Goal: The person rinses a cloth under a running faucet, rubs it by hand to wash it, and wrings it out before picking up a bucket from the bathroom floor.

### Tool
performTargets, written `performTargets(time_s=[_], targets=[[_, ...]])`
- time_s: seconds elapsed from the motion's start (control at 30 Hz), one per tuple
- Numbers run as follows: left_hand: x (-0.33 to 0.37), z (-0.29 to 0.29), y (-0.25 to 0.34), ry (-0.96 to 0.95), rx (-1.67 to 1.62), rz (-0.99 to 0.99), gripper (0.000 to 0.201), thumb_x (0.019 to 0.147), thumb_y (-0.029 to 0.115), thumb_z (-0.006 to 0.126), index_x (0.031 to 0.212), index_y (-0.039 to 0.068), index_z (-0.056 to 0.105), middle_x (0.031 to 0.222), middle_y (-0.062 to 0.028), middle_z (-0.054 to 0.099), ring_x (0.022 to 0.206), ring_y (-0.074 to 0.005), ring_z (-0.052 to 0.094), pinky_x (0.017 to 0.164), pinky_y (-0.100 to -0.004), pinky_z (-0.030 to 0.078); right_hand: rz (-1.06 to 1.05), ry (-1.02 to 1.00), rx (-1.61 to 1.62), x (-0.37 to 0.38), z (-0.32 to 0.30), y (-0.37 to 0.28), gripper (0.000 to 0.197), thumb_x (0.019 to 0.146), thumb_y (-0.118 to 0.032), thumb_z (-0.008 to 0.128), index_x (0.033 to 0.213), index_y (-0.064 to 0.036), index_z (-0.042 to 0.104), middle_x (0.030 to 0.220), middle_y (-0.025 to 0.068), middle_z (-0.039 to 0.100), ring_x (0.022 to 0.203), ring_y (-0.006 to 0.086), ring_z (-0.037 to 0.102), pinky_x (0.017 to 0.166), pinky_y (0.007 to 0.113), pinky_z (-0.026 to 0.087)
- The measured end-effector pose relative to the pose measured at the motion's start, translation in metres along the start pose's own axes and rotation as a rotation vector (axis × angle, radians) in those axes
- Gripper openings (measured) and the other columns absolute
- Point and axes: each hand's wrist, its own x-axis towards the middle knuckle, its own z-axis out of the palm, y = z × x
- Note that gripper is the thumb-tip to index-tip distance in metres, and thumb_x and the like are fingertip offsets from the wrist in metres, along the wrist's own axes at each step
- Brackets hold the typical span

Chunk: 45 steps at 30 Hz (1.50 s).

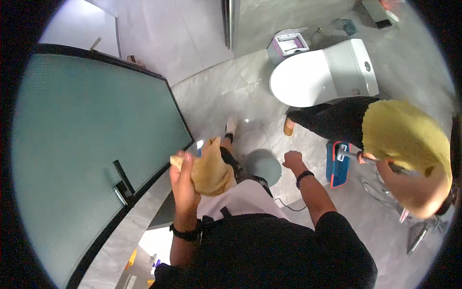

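Observation:
My left hand (183,185) is closed around a tan cloth (211,168), which hangs bunched in front of my body at the door's edge. A small end of the cloth pokes out past my thumb. Lower and to the right, my right hand (293,159) is curled into a fist over the tiled floor, and nothing shows in it. A round grey-green bucket or basin (263,167) stands on the floor between my hands, partly hidden by my leg.
A frosted glass door (101,144) with a black frame fills the left. Ahead right are a white toilet (308,79) and a lidded bin (288,44). On the right, a person in a yellow top (406,135) holds a mop-like handle over a blue-and-red bucket (338,166). A cord lies nearby.

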Motion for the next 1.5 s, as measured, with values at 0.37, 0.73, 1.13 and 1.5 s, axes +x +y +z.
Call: performTargets(time_s=[0.37,0.73,1.13,1.5], targets=[[0.234,-0.004,-0.093,0.160,0.436,-0.264,0.032,0.099,0.044,0.052,0.092,0.013,0.056,0.085,0.0004,0.056,0.077,-0.0128,0.057,0.070,-0.0290,0.050,0.079,-0.560,-0.044,0.198,0.092,0.009,0.046,0.066,-0.045,0.085,0.101,-0.0172,0.075,0.102,0.0006,0.073,0.094,0.0182,0.070,0.073,0.037,0.059],[0.281,0.004,-0.178,0.366,0.460,-0.350,0.028,0.098,0.039,0.052,0.109,0.014,0.047,0.081,0.0001,0.053,0.074,-0.0097,0.053,0.063,-0.0267,0.048,0.374,-0.332,-0.134,0.344,0.350,-0.065,0.023,0.084,-0.023,0.062,0.099,-0.0096,0.074,0.100,0.0092,0.069,0.092,0.0323,0.067,0.059,0.054,0.057],[0.267,-0.040,-0.202,0.136,0.334,-0.400,0.042,0.098,0.048,0.052,0.122,0.014,0.054,0.091,-0.0002,0.060,0.080,-0.0138,0.061,0.070,-0.0331,0.053,-0.170,-0.424,0.175,0.370,0.429,-0.082,0.021,0.081,-0.022,0.063,0.096,-0.0151,0.076,0.094,0.0099,0.073,0.088,0.0328,0.070,0.071,0.042,0.056],[0.216,-0.023,-0.187,0.318,0.351,-0.401,0.034,0.092,0.041,0.060,0.096,0.010,0.048,0.082,-0.0025,0.052,0.074,-0.0100,0.053,0.063,-0.0247,0.044,-0.683,-0.009,-0.066,0.315,0.330,-0.059,0.018,0.080,-0.020,0.060,0.084,-0.0169,0.077,0.088,0.0067,0.073,0.085,0.0268,0.070,0.069,0.042,0.054]])
